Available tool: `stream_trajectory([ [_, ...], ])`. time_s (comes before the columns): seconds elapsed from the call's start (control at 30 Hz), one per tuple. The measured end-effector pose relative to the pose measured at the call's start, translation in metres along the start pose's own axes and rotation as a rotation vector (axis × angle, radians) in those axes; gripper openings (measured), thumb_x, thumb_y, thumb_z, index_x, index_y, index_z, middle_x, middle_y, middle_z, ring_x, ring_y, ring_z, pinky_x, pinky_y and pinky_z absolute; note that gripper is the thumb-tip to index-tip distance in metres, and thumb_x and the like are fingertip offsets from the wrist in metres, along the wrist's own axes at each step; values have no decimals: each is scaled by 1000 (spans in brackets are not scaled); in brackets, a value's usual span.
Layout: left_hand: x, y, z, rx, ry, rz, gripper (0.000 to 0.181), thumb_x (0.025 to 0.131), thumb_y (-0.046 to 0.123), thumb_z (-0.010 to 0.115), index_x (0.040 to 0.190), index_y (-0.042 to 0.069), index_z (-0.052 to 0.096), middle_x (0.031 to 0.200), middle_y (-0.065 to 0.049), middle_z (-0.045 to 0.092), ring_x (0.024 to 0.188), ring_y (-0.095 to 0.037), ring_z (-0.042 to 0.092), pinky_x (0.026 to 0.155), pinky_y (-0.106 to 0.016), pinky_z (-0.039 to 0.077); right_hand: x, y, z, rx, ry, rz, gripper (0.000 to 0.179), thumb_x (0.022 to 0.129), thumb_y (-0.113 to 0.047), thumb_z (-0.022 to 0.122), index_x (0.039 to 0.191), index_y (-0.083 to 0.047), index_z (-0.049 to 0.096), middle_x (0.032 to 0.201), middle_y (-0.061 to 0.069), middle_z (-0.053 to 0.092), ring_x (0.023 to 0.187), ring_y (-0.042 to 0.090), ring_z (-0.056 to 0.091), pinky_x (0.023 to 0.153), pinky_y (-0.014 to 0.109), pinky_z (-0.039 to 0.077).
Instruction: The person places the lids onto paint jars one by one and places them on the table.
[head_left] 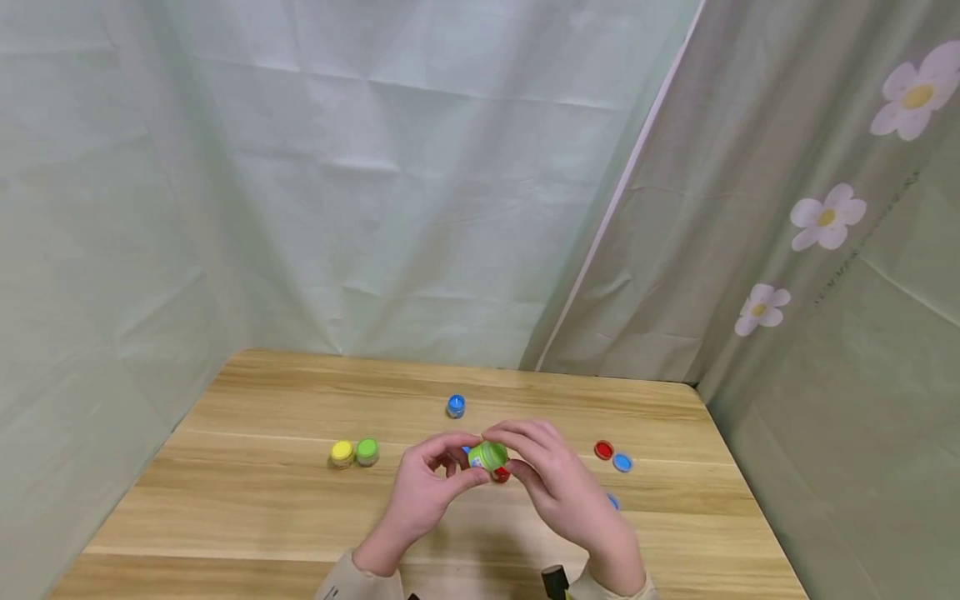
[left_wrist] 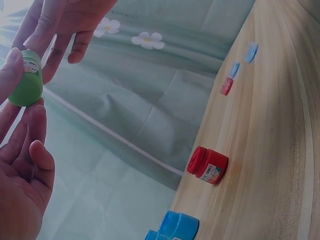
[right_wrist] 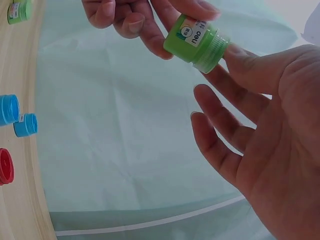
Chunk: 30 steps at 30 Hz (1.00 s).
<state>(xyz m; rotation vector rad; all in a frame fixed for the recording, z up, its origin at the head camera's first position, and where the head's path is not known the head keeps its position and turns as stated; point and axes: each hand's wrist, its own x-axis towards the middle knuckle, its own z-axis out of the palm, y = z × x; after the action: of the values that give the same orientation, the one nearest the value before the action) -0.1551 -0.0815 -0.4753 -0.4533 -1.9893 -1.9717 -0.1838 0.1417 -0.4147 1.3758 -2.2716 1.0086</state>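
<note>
A small green paint jar (head_left: 488, 456) is held above the table between both hands, tilted, its threaded neck (right_wrist: 214, 55) showing in the right wrist view. The left hand (head_left: 422, 483) pinches the jar's body between thumb and fingers. At the neck end, the right hand (head_left: 562, 492) has its thumb and forefinger on either side of the rim; its other fingers are loosely bent. Below the hands stands an uncapped red jar (left_wrist: 209, 165), partly hidden in the head view. Beside it is a blue jar (left_wrist: 180, 226), mostly covered by the fingers from above.
Another blue jar (head_left: 456, 407) stands farther back. To the left are a yellow-topped jar (head_left: 342, 453) and a green-topped jar (head_left: 367, 452). A red lid (head_left: 603, 450), a blue lid (head_left: 622, 462) and another blue lid (head_left: 613, 502) lie right. Curtains (head_left: 420, 208) surround the wooden table (head_left: 247, 500).
</note>
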Motion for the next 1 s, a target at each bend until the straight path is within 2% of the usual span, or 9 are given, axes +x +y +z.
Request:
stream_trajectory([
  [0.17, 2, 0, 0, 5, -5, 7, 33, 85, 3, 90, 116, 6, 79, 88, -10, 71, 75, -8, 60, 64, -22, 47, 1, 2, 1, -12, 18, -4, 44, 101, 0, 70, 142, -13, 65, 138, -2, 65, 126, 21, 58, 102, 37, 53],
  [0.37, 2, 1, -1, 15, 3, 26, 32, 85, 1, 89, 115, 7, 79, 84, -6, 69, 72, -9, 59, 63, -23, 47, 1, 3, 3, -22, 29, 22, 39, 102, -8, 71, 141, -14, 67, 135, -2, 66, 125, 21, 59, 101, 39, 53],
  [0.5, 1, 2, -1, 19, 2, 30, 32, 85, 1, 89, 114, 8, 79, 83, -6, 69, 72, -10, 59, 63, -23, 48, -1, 2, 3, -23, 25, 78, 35, 104, -17, 71, 139, -16, 68, 133, -6, 66, 125, 19, 58, 100, 40, 54],
  [0.63, 0, 3, -1, 17, 5, 7, 31, 85, 3, 90, 114, 8, 80, 84, -5, 70, 73, -10, 60, 63, -23, 48, -2, -1, 3, -17, 15, 147, 34, 105, -23, 70, 139, -17, 69, 134, -11, 65, 127, 15, 56, 101, 40, 54],
  [0.77, 0, 3, 0, 20, 12, -13, 31, 85, 2, 90, 113, 9, 80, 83, -2, 69, 72, -10, 59, 63, -23, 47, -3, -2, 2, -15, 8, 180, 38, 109, -16, 63, 147, -19, 65, 140, -9, 63, 128, 16, 55, 98, 40, 54],
  [1.0, 1, 3, -1, 23, 17, 6, 31, 85, 1, 89, 113, 8, 79, 82, -4, 69, 71, -11, 59, 63, -23, 48, -2, -1, 2, -26, -12, 95, 53, 105, 7, 58, 152, -16, 58, 148, -1, 59, 135, 24, 54, 107, 44, 52],
])
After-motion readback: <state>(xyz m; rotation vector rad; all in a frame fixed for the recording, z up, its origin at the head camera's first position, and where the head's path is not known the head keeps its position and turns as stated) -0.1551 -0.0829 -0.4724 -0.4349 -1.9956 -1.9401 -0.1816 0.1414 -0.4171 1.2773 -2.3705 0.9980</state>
